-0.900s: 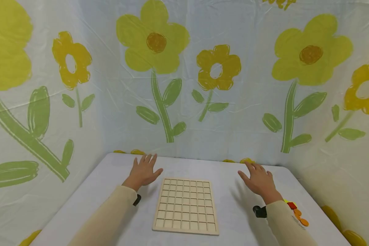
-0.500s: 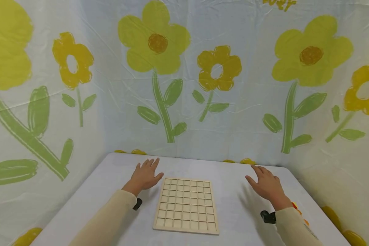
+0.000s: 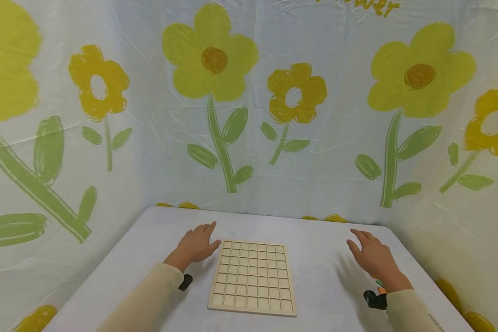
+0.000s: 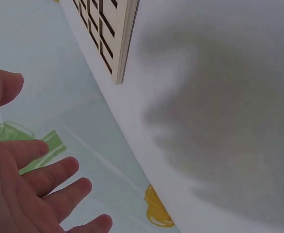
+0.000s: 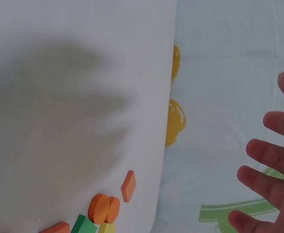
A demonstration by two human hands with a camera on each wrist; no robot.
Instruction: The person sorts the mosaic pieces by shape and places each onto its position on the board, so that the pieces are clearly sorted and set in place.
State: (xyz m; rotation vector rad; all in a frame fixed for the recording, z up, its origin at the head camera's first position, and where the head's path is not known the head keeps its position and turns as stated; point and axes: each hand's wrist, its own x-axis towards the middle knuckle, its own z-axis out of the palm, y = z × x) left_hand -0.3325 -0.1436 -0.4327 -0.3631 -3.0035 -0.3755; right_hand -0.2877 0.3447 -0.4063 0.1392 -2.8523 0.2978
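A pale wooden grid board lies flat in the middle of the table, its corner also showing at the top of the left wrist view. Just beyond its upper left corner hovers my left hand, fingers spread, holding nothing. My right hand is raised above the table's right side, fingers extended and nothing in them. Small coloured pieces lie beneath the right forearm, mostly hidden in the head view. The right wrist view shows orange round pieces, an orange diamond and a green piece.
The white table has a cloth wall printed with flowers behind it and at both sides. Shadows of the hands fall on the tabletop. Dark wrist cameras sit under both wrists.
My right hand has moved right and closer to me, now covering most of the coloured pieces in the head view. The left hand has lowered slightly.
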